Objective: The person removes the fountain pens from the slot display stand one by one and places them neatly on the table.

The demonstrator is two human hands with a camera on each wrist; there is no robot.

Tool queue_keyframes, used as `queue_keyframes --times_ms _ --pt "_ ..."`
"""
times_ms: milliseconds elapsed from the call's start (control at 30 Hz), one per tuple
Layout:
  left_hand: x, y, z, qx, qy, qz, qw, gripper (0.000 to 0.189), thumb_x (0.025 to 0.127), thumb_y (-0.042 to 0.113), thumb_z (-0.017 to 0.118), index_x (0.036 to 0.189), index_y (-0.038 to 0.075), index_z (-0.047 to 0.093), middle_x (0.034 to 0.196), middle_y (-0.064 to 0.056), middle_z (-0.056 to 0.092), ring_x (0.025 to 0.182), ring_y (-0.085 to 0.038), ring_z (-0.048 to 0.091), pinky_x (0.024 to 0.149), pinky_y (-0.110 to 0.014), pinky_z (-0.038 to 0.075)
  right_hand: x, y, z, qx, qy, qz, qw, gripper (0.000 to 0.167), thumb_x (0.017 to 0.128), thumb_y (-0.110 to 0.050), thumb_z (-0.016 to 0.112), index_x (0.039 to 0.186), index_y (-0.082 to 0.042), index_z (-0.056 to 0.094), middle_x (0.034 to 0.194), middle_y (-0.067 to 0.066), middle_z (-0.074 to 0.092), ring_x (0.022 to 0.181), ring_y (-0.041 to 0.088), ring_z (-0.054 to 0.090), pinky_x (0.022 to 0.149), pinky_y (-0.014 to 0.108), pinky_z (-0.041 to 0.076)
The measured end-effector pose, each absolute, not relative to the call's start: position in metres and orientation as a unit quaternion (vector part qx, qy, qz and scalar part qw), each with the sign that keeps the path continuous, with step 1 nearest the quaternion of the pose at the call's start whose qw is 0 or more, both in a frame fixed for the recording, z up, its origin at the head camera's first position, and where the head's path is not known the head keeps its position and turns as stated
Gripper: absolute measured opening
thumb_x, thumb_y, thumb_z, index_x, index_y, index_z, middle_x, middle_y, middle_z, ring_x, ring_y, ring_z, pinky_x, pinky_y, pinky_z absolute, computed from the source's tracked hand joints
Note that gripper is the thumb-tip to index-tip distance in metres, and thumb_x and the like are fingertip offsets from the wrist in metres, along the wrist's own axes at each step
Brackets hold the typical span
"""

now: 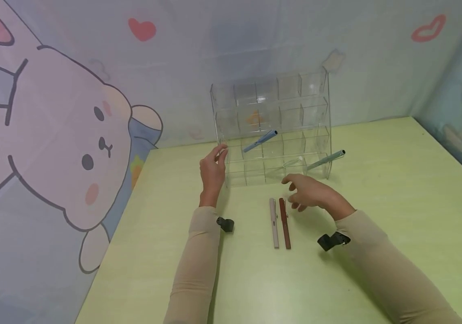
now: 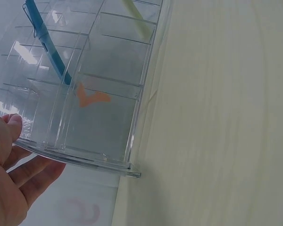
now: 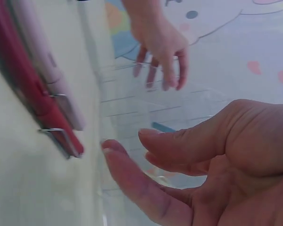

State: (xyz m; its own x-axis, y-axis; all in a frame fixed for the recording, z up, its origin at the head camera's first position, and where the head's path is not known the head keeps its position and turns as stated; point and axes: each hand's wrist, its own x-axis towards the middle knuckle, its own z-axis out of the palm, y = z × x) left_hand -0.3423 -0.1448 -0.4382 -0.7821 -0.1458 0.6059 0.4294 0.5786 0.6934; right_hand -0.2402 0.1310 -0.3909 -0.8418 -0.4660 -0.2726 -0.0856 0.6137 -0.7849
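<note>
My left hand grips the left side edge of a clear compartment rack, thumb on one face and fingers behind it in the left wrist view. Over the table in front of the rack, my right hand holds nothing, its fingers loosely bent and spread. Just left of it a dark red pen and a pale pink pen lie side by side, clips toward the rack. A blue pen slants in a middle row of the rack. Lower right, a green pen leans out of a bottom compartment.
Behind the rack hangs a printed cloth with a cartoon rabbit and hearts. The rack stands near the back edge of the yellow-green table. A small pale loop shows in the bottom row, left of the green pen.
</note>
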Motion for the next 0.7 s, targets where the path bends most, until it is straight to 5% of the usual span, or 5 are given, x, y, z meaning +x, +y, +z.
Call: queue_keyframes --times_ms 500,700 --pt "-0.344 -0.146 -0.440 -0.077 -0.835 -0.447 0.311 0.019 0.100 0.025 0.065 0.114 0.017 0.076 0.111 -0.005 0.074 0.096 -0.024 0.073 0.043 -0.027 0.031 -0.241 0.146 -0.367 -0.166 0.876 -0.447 0.074 0.046 0.099 -0.009 0.061 0.141 0.004 0.048 0.130 0.027 0.054 0.099 0.033 0.065 0.076 0.043 0.056" --pt "-0.343 -0.144 -0.445 -0.079 -0.837 -0.450 0.300 0.020 0.101 0.025 0.064 0.114 0.016 0.075 0.111 -0.005 0.074 0.096 -0.025 0.073 0.042 -0.026 0.032 -0.252 0.145 -0.377 -0.150 0.871 -0.467 -0.012 0.039 0.099 -0.009 0.061 0.136 0.002 0.054 0.124 0.022 0.061 0.103 0.034 0.065 0.073 0.035 0.055"
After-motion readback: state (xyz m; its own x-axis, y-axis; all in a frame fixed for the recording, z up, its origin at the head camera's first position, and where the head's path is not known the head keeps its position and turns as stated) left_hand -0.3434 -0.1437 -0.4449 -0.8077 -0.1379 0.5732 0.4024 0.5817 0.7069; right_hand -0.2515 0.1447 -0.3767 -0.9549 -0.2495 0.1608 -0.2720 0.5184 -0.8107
